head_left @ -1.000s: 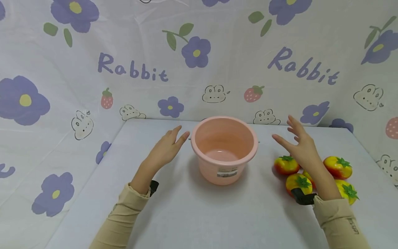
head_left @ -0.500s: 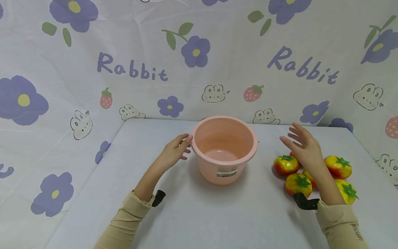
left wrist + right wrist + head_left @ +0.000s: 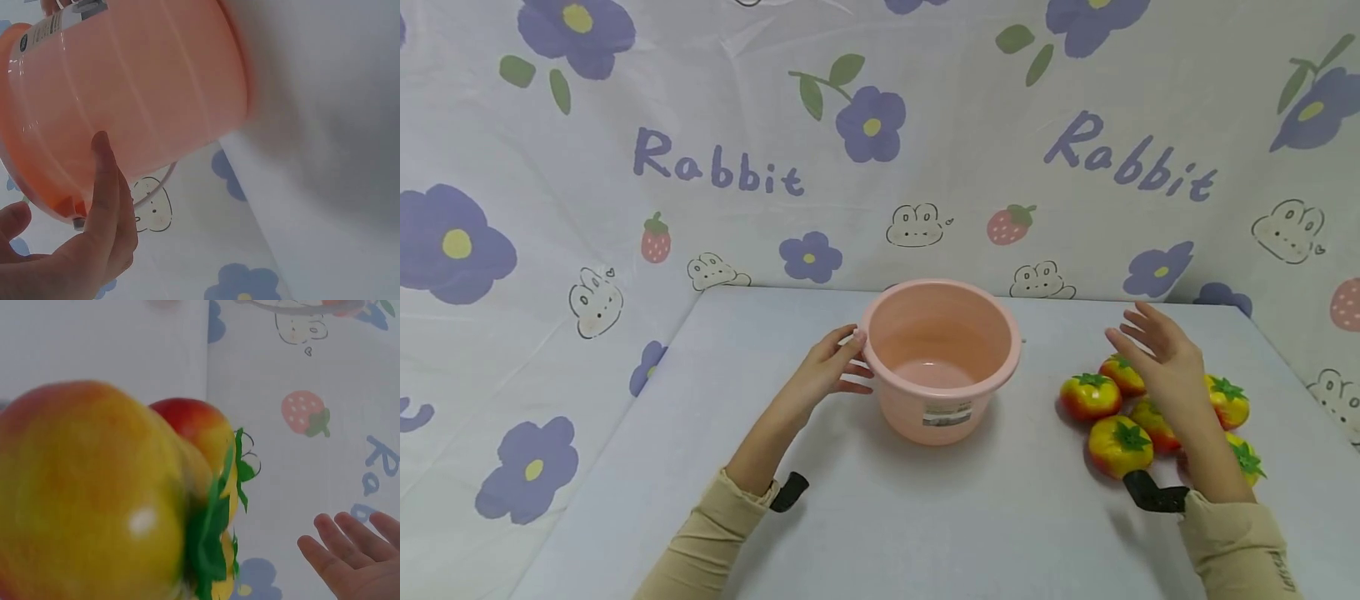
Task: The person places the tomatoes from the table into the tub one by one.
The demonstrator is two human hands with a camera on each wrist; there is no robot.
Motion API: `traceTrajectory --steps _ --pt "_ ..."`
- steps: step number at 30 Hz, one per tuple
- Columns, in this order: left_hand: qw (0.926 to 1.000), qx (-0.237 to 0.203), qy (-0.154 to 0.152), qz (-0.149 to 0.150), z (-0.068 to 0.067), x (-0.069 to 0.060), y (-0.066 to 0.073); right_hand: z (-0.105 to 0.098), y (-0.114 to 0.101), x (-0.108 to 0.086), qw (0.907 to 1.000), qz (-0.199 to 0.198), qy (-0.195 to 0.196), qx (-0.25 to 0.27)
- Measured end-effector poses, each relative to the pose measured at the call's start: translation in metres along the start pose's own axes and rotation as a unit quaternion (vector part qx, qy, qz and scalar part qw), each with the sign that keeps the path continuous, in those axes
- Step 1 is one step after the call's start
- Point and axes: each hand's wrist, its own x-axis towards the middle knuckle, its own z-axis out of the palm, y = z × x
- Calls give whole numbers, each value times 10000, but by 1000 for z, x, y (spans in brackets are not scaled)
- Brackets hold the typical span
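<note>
A pink plastic bucket [image 3: 898, 408] with a printed label stands upright on the table. At its left side my left hand [image 3: 827, 368] has the thumb near the rim and the fingers along the outer wall. In the left wrist view these fingers [image 3: 105, 194] lie fairly straight against the bucket [image 3: 150, 94], around its handle peg [image 3: 79, 223]. My right hand [image 3: 1172, 367] hovers over several red-and-yellow artificial fruits [image 3: 1120, 447] with green leafy tops, like tomatoes or persimmons. In the right wrist view one fruit [image 3: 87, 494] looms close, and the spread hand [image 3: 362, 569] holds nothing.
The white table [image 3: 970, 525] ends at a cloth backdrop [image 3: 955, 108] printed with flowers, rabbits and strawberries. Part of the bucket's thin handle [image 3: 157, 187] shows behind it. Black wrist mounts [image 3: 1153, 493] stick out inward from the beige sleeves [image 3: 1236, 537].
My left hand has moved right to the bucket's rim and side. My right hand has shifted right and slightly nearer over the fruits, uncovering those on its left. The bucket stays where it was.
</note>
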Motion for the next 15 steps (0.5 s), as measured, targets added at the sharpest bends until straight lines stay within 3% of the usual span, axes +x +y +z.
traceTrajectory --steps 9,15 --pt "9992 -315 128 -196 3 -5 -1 -17 13 -4 9964 693 396 270" --pt "9984 -499 260 -113 5 -8 1 -28 24 -8 9928 919 498 579"
